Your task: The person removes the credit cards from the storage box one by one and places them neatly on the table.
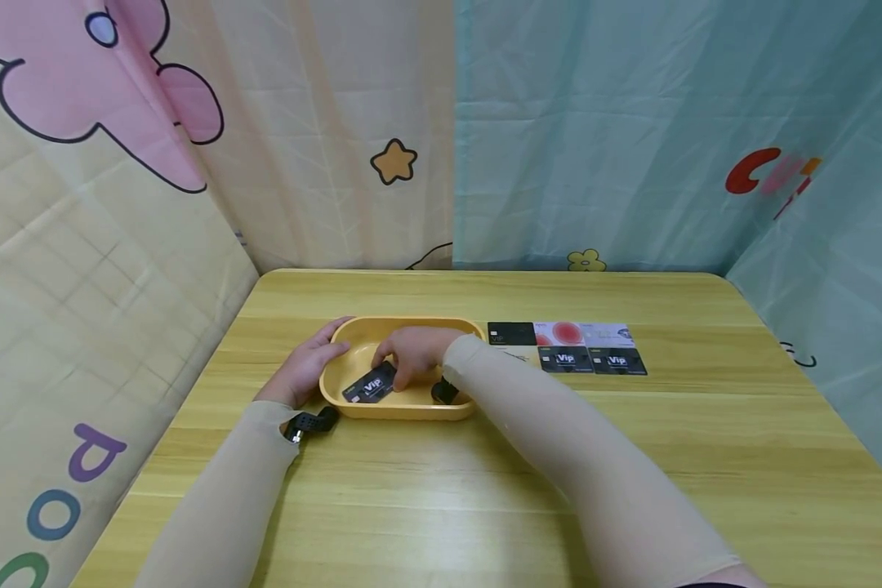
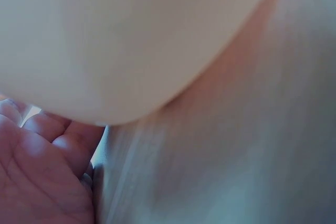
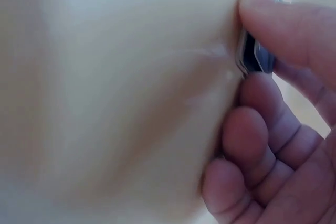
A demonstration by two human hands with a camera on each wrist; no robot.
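A yellow oval tub (image 1: 412,412) stands on the table. My left hand (image 1: 306,365) holds its left end, with the thumb over the rim and the fingers along the outside; the left wrist view shows part of the palm (image 2: 39,177) beside the tub wall (image 2: 131,40). Inside the tub, my right hand (image 1: 416,351) pinches a dark card (image 1: 371,384) marked "Vip", which lies tilted near the tub floor. In the right wrist view the card's edge (image 3: 256,51) shows between thumb and fingers, with the other fingertips curled against the pale tub surface.
Right of the tub, cards lie edge to edge in two rows: a black card (image 1: 511,333), a pink-and-red card (image 1: 559,333), a pale card (image 1: 607,335), a cream card (image 1: 520,353) partly hidden by the right arm, and two dark Vip cards (image 1: 618,362). Curtains (image 1: 588,147) hang behind the wooden table (image 1: 441,498).
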